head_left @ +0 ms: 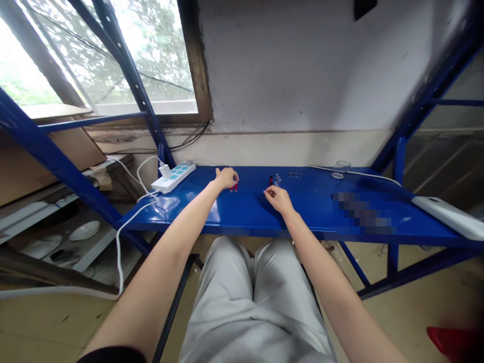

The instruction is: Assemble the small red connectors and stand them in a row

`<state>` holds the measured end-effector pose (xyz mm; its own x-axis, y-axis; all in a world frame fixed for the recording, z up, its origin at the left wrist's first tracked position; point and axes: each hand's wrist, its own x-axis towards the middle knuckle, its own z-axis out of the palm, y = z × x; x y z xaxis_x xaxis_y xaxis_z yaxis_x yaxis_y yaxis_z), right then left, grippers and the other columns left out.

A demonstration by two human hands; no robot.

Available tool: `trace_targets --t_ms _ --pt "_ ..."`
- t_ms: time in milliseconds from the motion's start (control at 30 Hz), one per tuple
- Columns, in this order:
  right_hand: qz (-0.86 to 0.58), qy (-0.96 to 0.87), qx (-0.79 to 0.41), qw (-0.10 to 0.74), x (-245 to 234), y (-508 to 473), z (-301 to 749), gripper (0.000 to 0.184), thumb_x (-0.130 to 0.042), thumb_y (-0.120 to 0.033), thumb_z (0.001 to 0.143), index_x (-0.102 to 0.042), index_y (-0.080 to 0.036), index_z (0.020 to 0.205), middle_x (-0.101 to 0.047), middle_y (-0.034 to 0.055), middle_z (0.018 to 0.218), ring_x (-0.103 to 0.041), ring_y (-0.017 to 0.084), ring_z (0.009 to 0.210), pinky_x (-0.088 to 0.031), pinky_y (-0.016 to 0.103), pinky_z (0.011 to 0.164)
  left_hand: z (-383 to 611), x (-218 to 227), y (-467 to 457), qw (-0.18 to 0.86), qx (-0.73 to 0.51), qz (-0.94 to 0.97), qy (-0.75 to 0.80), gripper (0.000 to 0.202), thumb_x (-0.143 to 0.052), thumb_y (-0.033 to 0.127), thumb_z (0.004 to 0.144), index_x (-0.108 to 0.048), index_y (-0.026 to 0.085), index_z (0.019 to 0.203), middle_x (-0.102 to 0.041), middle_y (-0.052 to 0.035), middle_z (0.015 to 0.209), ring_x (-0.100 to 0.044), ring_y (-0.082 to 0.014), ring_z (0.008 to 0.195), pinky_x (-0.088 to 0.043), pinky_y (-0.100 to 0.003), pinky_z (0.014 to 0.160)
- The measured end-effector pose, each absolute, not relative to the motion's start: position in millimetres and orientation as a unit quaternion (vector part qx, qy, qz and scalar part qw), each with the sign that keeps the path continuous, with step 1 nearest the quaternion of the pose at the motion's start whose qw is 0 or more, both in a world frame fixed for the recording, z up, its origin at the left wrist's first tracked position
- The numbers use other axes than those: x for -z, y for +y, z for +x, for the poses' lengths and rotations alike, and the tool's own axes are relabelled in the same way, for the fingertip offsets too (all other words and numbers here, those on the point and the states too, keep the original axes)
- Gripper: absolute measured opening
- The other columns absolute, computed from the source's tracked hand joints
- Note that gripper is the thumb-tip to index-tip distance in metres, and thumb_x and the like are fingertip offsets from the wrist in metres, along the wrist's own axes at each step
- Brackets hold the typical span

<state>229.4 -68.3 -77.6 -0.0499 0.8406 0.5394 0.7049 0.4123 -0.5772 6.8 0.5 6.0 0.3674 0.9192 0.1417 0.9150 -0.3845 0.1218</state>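
at far left, a brown sheet of cardboard [45,166], flat-faced and matte, leans above a shelf where a round white dish [85,230] sits, smooth and shallow. a pale, flexible cable [119,252] loops down beside the desk [242,217], whose top is glossy blue-painted metal, reflecting the window light in soft streaks. on its left end rests a long white plastic power strip [174,178] with light blue socket faces and a blocky white plug [165,170] standing in it.

next comes the left hand [226,177], its fingers bent downward and half curled. small red pieces [236,187], short and cylindrical, stand on the desk right under the fingertips; i cannot tell whether the hand grips or only touches them.

the right hand [280,199] is palm inward, thumb and forefinger drawn close together near the desktop; whether they pinch something is too small to tell. just beyond it are a dark piece with some red [270,180] and a cluster of clear, glassy-looking bits [277,179]. farther right, tiny pieces [295,175] form a neat row, then a round, transparent glass [341,170], a pixelated patch, and a white, smooth, round-cornered slab [449,217].
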Motion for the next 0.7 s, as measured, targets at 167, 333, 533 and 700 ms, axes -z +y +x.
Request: trace_targets --t_ms 167,333,533,700 --pt "-0.536 -0.718 -0.082 0.436 78.7 -67.1 229.4 0.022 -0.046 -0.037 0.078 -0.058 -0.020 0.073 -0.059 0.0024 0.064 -0.052 0.014 0.058 -0.036 0.025 0.057 7.7 -7.8 -1.2 0.013 -0.086 0.826 0.557 0.018 -0.058 0.022 0.071 -0.068 0.021 0.086 -0.061 -0.0076 0.105 -0.050 -0.0266 0.104 -0.025 -0.050 0.093" --pt "-0.567 -0.688 -0.056 0.449 73.0 -72.8 229.4 0.021 -0.045 -0.036 0.078 -0.057 -0.021 0.070 -0.059 0.0030 0.063 -0.052 0.015 0.059 -0.034 0.025 0.055 9.1 -10.3 -5.8 0.001 -0.117 0.829 0.547 0.020 -0.055 0.026 0.076 -0.066 0.021 0.092 -0.061 -0.0079 0.108 -0.050 -0.0260 0.106 -0.026 -0.048 0.093" --pt "-0.678 -0.500 0.019 0.539 66.7 -77.3 236.5 0.021 -0.042 -0.034 0.077 -0.056 -0.019 0.069 -0.059 0.0054 0.063 -0.050 0.017 0.058 -0.032 0.026 0.053 31.9 -18.2 -24.8 -0.023 -0.226 0.861 0.455 0.030 -0.038 0.025 0.086 -0.060 0.019 0.105 -0.060 -0.0075 0.113 -0.050 -0.0210 0.109 -0.031 -0.039 0.095" --pt "-0.700 -0.493 0.014 0.517 71.5 -72.5 240.8 0.019 -0.042 -0.028 0.075 -0.058 -0.018 0.077 -0.061 0.0074 0.072 -0.051 0.018 0.065 -0.033 0.028 0.058 65.8 -0.9 -41.8 0.002 -0.247 0.897 0.366 0.040 -0.036 0.023 0.086 -0.047 0.017 0.124 -0.052 -0.0088 0.125 -0.047 -0.0189 0.114 -0.036 -0.033 0.095"
